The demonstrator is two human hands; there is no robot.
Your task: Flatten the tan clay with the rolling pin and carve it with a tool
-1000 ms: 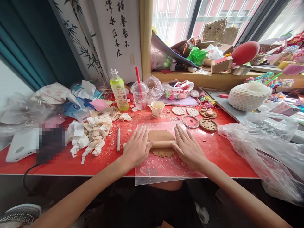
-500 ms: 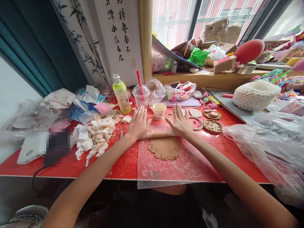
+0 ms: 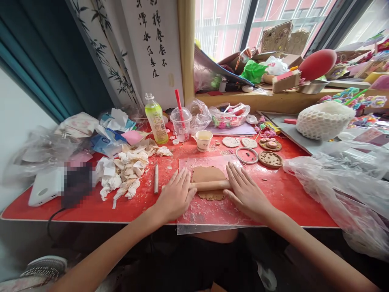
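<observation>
Seen resting flat over the two ends of a roller (image 3: 209, 186), with fingers stretched forward rather than curled round or clenched: left hand (image 3: 175, 194) and right hand (image 3: 246, 192). Set wide apart like this, probably to spread the push evenly and keep the middle of the roller free above the clay (image 3: 208, 173). Under that middle, the clay itself, flattened into a ragged-edged slab, showing both beyond and nearer than the roller. Beneath it, a clear sheet (image 3: 197, 221) marked with pale smears and jutting a little past the front edge of the red desk (image 3: 291, 194), perhaps there to stop sticking and spare the surface. Just left of the left hand, a pen-like tool (image 3: 156, 179), lying lengthwise away from the body, likely for easy pick-up. Beyond the right hand, near the sheet's far corner, a ring (image 3: 247, 163) and a spotted disc (image 3: 270, 159), seemingly put aside out of the roller's path. Behind the clay, a paper cup (image 3: 204, 142), upright and near enough to reach, with pale liquid inside. Farther left, a heap of crumpled tissue (image 3: 124, 174), apparently pushed away from the working spot.
</observation>
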